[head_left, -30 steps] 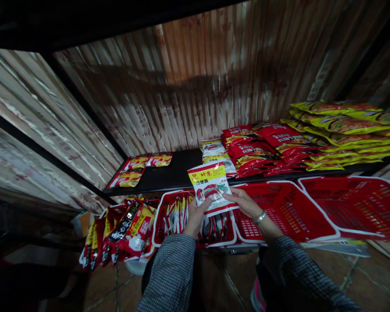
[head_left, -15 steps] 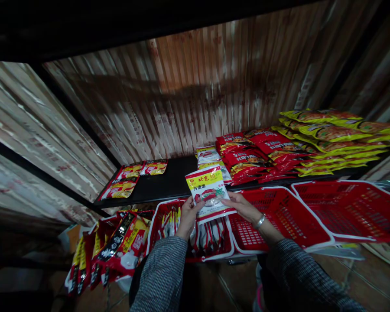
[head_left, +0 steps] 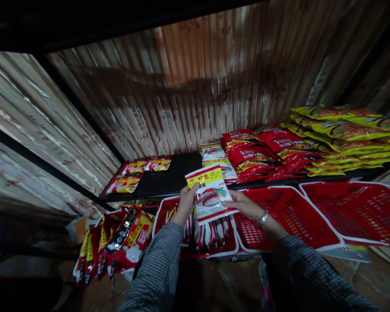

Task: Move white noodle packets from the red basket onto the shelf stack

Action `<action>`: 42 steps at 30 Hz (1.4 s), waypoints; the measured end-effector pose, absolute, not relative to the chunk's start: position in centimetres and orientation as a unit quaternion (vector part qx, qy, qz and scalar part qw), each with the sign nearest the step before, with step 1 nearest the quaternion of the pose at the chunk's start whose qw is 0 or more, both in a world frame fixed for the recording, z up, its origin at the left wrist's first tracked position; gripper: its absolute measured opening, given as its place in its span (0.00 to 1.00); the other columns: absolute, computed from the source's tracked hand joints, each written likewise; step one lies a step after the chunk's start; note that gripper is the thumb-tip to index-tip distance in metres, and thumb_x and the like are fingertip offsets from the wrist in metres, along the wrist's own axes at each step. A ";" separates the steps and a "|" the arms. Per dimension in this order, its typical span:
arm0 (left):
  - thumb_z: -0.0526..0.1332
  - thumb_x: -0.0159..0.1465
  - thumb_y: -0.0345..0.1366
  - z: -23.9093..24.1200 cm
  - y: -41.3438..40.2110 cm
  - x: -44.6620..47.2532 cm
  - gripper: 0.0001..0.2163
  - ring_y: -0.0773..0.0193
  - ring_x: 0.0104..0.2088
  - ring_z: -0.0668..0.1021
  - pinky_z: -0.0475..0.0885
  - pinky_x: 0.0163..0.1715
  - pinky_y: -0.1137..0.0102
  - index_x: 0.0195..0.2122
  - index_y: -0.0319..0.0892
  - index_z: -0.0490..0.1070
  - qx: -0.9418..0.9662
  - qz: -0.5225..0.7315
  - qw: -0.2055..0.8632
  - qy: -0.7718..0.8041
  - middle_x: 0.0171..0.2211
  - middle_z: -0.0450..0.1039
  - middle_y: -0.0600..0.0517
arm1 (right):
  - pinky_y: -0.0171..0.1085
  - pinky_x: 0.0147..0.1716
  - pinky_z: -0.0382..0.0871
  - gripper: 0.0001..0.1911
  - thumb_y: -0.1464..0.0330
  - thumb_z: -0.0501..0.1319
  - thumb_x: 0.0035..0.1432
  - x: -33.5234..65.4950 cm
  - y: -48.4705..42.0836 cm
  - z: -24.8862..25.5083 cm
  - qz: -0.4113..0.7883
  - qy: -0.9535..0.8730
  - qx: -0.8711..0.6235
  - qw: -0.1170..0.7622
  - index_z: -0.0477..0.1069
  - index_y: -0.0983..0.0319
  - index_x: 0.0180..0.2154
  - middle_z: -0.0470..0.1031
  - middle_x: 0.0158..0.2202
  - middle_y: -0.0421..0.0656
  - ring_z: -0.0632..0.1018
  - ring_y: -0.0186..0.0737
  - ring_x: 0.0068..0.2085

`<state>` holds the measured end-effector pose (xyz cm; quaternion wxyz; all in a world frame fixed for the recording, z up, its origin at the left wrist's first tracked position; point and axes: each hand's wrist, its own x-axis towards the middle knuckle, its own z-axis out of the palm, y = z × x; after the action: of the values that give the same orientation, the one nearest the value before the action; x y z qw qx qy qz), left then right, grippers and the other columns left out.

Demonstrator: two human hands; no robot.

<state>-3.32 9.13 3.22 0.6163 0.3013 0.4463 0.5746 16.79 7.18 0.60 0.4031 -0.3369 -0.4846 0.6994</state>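
Between my two hands is a white, yellow and red packet of instant noodles (head_left: 211, 197), its printed front facing me. My left hand (head_left: 187, 201) grips its left edge, thumb on the front. On the lower right edge, my right hand (head_left: 245, 206) pinches it, a silver bracelet at the wrist. Below the packet, a red basket with a white rim (head_left: 211, 255) holds similar packets standing on edge. Just behind, matching white and yellow packets (head_left: 212, 151) lie on the black shelf (head_left: 178, 180).
Red noodle packets (head_left: 255, 158) and yellow ones (head_left: 347, 130) are stacked on the shelf's right. A few packets (head_left: 126, 182) lie at its left end. More red baskets (head_left: 279, 216) line the front edge, and large red and black packets (head_left: 130, 236) fill the left one.
My left hand has moved up along the packet's left edge, its thumb now higher on the front. The view has shifted slightly; the packet stays in both hands.
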 end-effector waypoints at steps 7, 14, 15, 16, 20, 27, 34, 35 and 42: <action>0.74 0.42 0.37 4.1 9.7 -3.5 0.20 0.54 0.32 0.81 0.77 0.33 0.64 0.36 0.35 0.75 0.263 0.564 0.651 0.435 0.30 0.80 0.44 | 0.50 0.53 0.65 0.23 0.64 0.72 0.42 16.9 7.2 0.7 0.697 -0.496 -0.333 0.397 0.75 0.62 0.43 0.80 0.41 0.44 0.79 0.46 0.43; 0.74 0.42 0.33 2.8 8.0 -3.2 0.25 0.58 0.28 0.81 0.77 0.35 0.63 0.43 0.36 0.73 0.257 0.549 0.670 0.429 0.30 0.80 0.46 | 0.47 0.49 0.68 0.22 0.65 0.72 0.42 16.1 7.2 0.3 0.689 -0.499 -0.339 0.402 0.75 0.62 0.42 0.80 0.40 0.44 0.80 0.45 0.40; 0.74 0.42 0.32 2.8 7.9 -3.2 0.26 0.56 0.30 0.81 0.77 0.37 0.63 0.44 0.36 0.73 0.260 0.554 0.664 0.428 0.31 0.80 0.46 | 0.47 0.48 0.68 0.22 0.65 0.72 0.42 15.9 7.2 0.2 0.688 -0.498 -0.339 0.405 0.75 0.62 0.42 0.80 0.40 0.44 0.80 0.44 0.40; 0.74 0.42 0.32 2.7 7.8 -3.3 0.26 0.55 0.32 0.81 0.77 0.38 0.62 0.44 0.36 0.73 0.262 0.562 0.659 0.427 0.32 0.80 0.46 | 0.46 0.49 0.68 0.23 0.65 0.72 0.42 15.7 7.2 0.2 0.688 -0.495 -0.339 0.408 0.75 0.62 0.43 0.80 0.41 0.44 0.80 0.44 0.41; 0.73 0.43 0.31 2.9 7.8 -3.9 0.25 0.54 0.34 0.81 0.77 0.39 0.61 0.44 0.36 0.73 0.246 0.586 0.642 0.428 0.33 0.80 0.46 | 0.45 0.48 0.69 0.23 0.65 0.72 0.42 15.5 7.3 0.1 0.697 -0.501 -0.337 0.387 0.75 0.62 0.43 0.80 0.40 0.43 0.79 0.43 0.40; 0.72 0.45 0.32 3.1 7.5 -4.6 0.26 0.53 0.35 0.82 0.77 0.40 0.59 0.47 0.37 0.72 0.233 0.586 0.649 0.426 0.33 0.80 0.46 | 0.43 0.40 0.72 0.19 0.63 0.72 0.40 15.3 7.6 -0.7 0.688 -0.532 -0.339 0.360 0.77 0.63 0.38 0.80 0.33 0.41 0.79 0.40 0.34; 0.73 0.43 0.32 2.9 7.3 -4.8 0.27 0.51 0.37 0.81 0.76 0.43 0.58 0.47 0.37 0.72 0.250 0.586 0.641 0.427 0.36 0.80 0.44 | 0.43 0.42 0.72 0.23 0.62 0.72 0.40 15.2 7.3 -0.4 0.692 -0.538 -0.340 0.340 0.77 0.63 0.40 0.81 0.34 0.42 0.79 0.41 0.35; 0.73 0.43 0.32 2.9 7.2 -4.8 0.27 0.51 0.37 0.81 0.76 0.43 0.58 0.47 0.37 0.72 0.253 0.584 0.641 0.428 0.36 0.80 0.44 | 0.44 0.44 0.71 0.23 0.61 0.72 0.41 15.1 7.2 -0.3 0.694 -0.537 -0.335 0.343 0.77 0.63 0.42 0.81 0.36 0.42 0.79 0.42 0.37; 0.73 0.45 0.37 3.2 7.5 -4.3 0.25 0.56 0.31 0.81 0.77 0.36 0.64 0.45 0.36 0.73 0.253 0.576 0.649 0.428 0.31 0.80 0.46 | 0.48 0.48 0.69 0.20 0.60 0.70 0.44 15.3 7.2 -0.4 0.697 -0.497 -0.339 0.389 0.77 0.62 0.39 0.81 0.36 0.43 0.80 0.44 0.38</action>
<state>-4.30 7.49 3.20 0.6486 0.2531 0.4282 0.5762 15.29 7.23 -0.41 0.3892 -0.3388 -0.4974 0.6974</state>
